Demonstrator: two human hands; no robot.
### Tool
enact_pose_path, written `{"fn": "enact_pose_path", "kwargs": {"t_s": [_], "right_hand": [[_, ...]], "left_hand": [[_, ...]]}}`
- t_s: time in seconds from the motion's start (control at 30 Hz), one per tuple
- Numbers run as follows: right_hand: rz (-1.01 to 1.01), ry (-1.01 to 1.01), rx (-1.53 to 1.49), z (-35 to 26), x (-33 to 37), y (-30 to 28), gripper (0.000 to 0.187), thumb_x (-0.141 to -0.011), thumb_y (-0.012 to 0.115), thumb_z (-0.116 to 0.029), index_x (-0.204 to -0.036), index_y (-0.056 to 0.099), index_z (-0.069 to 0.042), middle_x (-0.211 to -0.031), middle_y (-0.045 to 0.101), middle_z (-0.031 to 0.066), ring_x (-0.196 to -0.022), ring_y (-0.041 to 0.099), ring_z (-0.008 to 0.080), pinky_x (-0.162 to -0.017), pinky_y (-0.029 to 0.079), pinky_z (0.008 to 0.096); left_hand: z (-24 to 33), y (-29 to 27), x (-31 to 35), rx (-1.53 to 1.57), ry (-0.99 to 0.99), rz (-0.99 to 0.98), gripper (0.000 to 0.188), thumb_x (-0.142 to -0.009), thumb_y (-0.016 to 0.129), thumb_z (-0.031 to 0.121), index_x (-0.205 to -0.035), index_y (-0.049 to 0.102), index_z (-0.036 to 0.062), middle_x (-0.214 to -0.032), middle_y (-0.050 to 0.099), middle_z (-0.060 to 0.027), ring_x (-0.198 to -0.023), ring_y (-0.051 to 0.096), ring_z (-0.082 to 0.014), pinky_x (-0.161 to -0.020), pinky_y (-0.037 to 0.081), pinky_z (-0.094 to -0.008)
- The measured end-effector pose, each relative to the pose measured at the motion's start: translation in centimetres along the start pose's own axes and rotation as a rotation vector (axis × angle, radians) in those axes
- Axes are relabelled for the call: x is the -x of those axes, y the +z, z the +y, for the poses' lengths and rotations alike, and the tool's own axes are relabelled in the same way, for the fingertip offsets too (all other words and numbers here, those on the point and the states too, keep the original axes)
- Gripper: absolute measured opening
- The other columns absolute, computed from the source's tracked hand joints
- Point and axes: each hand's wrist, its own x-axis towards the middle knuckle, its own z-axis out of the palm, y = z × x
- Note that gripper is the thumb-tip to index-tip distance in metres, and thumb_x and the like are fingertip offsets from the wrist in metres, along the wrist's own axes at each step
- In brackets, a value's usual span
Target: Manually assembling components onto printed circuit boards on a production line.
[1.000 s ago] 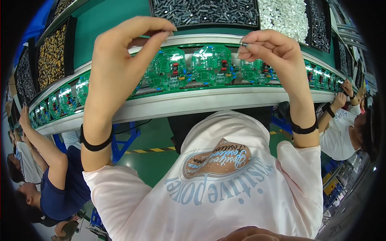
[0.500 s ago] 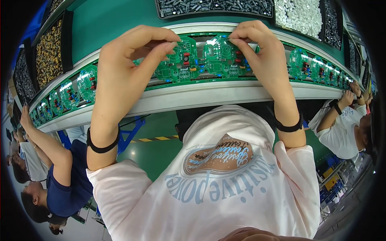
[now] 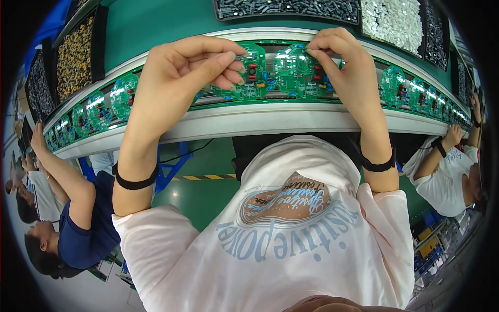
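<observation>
My left hand (image 3: 184, 73) hovers over the left part of a green circuit board (image 3: 251, 88). Its thumb lies against curled fingers, the index fingertip reaching slightly past them; anything between is too small to make out. At the upper right of the neighbouring circuit board (image 3: 283, 70), thumb and index finger of my right hand (image 3: 340, 65) come together in a pinch. What this pinch holds, if anything, is hidden. Both boards carry small red, blue and tan components and sit in a row along a metal-edged conveyor rail (image 3: 270, 114).
Beyond the rail lie trays of dark parts (image 3: 286, 8), white parts (image 3: 392, 23) and yellow-black parts (image 3: 75, 54) on a green surface (image 3: 156, 21). More boards (image 3: 395, 86) line the rail. Co-workers sit at the left (image 3: 86, 218) and right (image 3: 447, 177).
My left hand's fingers have shifted, its lower fingers now showing below the thumb. My right hand keeps its pinch at the board's upper corner. The whole view has swung slightly.
</observation>
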Motion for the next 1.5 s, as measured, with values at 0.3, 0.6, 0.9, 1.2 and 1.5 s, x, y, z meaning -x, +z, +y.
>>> {"fn": "enact_pose_path", "kwargs": {"t_s": [0.3, 0.6, 0.9, 1.2, 1.5], "right_hand": [[0.037, -0.042, 0.166, -0.9, 0.2, 0.3, 0.008, -0.092, 0.071, -0.003, -0.1, 0.071, -0.001, -0.105, 0.071, 0.0064, -0.089, 0.07, 0.0233, -0.078, 0.056, 0.0303], [0.012, -0.209, 0.134, 0.3, -0.3, 0.2, 0.009, -0.091, 0.072, -0.004, -0.099, 0.07, -0.002, -0.104, 0.071, 0.0065, -0.091, 0.07, 0.0254, -0.078, 0.056, 0.0311], [0.011, -0.221, 0.281, -0.7, -0.4, 0.7, 0.014, -0.092, 0.072, -0.008, -0.105, 0.071, -0.004, -0.106, 0.07, 0.0076, -0.092, 0.07, 0.0279, -0.079, 0.056, 0.0325], [-0.118, -0.147, 0.192, -3.0, 0.0, -2.7, 0.018, -0.094, 0.069, -0.004, -0.112, 0.071, -0.003, -0.106, 0.071, 0.0104, -0.093, 0.071, 0.0286, -0.08, 0.056, 0.0334], [-0.029, -0.22, 0.42, -3.5, -5.1, -7.3, 0.018, -0.094, 0.071, -0.008, -0.107, 0.072, 0.003, -0.089, 0.073, 0.012, -0.077, 0.07, 0.0208, -0.073, 0.056, 0.0302]], "left_hand": [[0.0, -0.3, -0.3, -0.024, -0.004, -0.038, 0.022, -0.102, 0.064, 0.005, -0.119, 0.07, -0.0071, -0.104, 0.075, -0.0142, -0.094, 0.074, -0.0178, -0.083, 0.061, -0.0276], [-0.3, 0.1, -0.5, -0.155, 0.131, 0.052, 0.02, -0.1, 0.066, 0.003, -0.116, 0.071, -0.0068, -0.1, 0.075, -0.0112, -0.091, 0.074, -0.0161, -0.082, 0.061, -0.0263], [-0.6, -1.0, -0.6, -0.27, 0.088, 0.077, 0.018, -0.1, 0.066, 0.006, -0.112, 0.073, -0.0067, -0.095, 0.075, -0.0096, -0.088, 0.073, -0.0143, -0.08, 0.06, -0.0248], [0.3, -0.5, -2.4, -1.141, 0.397, 0.022, 0.02, -0.102, 0.065, 0.008, -0.114, 0.072, -0.0059, -0.095, 0.075, -0.0098, -0.087, 0.073, -0.0142, -0.08, 0.06, -0.0255], [-3.6, -0.6, -6.1, -0.483, 1.104, 0.012, 0.008, -0.082, 0.076, 0.002, -0.088, 0.071, 0.0018, -0.094, 0.067, -0.0101, -0.088, 0.066, -0.0316, -0.075, 0.053, -0.0391]]}}
